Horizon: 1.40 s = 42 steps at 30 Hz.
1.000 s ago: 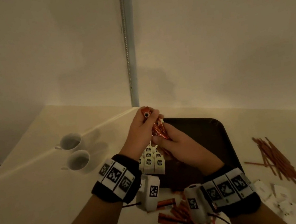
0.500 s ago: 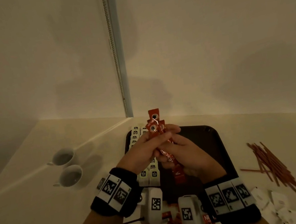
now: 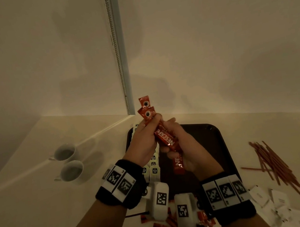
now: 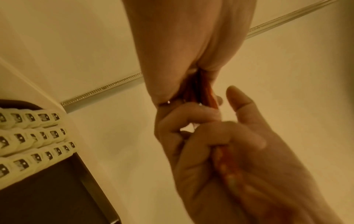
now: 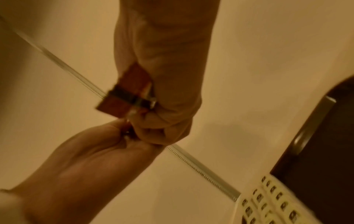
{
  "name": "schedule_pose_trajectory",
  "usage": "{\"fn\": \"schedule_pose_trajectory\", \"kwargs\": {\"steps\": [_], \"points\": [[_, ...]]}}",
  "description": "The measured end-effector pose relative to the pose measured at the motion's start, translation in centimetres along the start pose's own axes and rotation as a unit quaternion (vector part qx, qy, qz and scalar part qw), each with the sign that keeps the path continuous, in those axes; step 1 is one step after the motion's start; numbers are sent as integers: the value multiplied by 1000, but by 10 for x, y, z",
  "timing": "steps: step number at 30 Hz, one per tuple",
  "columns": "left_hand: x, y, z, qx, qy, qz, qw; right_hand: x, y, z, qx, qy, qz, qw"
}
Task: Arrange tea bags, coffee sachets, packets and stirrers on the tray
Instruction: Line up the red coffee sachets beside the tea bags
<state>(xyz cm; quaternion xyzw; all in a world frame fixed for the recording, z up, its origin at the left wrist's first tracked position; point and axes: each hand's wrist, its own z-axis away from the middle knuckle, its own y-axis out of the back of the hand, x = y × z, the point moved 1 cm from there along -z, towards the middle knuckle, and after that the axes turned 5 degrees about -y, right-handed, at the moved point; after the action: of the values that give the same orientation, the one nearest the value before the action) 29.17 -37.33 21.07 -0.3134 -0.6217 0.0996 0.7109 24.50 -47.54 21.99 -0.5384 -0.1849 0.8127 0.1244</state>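
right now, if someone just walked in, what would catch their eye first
The bundle of red coffee sachets, gripped upright by the left hand and right hand above the dark tray. Next, the neat rows of tea bags along the tray's left side, and the stirrers scattered on the table to its right.

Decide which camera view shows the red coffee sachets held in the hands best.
The head view: the coffee sachets show lengthwise, lettering readable, gripped by the left hand and right hand. The right wrist view shows one blurred end, the left wrist view only red slivers between fingers.

"NESCAFE" reads in white along the red coffee sachets (image 3: 166, 140)
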Motion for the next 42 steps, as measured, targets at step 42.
{"fn": "schedule_pose_trajectory", "kwargs": {"steps": [42], "points": [[-6,2,-14,-83,228,-182,953,-42,54,-26,-12,168,501,849]]}}
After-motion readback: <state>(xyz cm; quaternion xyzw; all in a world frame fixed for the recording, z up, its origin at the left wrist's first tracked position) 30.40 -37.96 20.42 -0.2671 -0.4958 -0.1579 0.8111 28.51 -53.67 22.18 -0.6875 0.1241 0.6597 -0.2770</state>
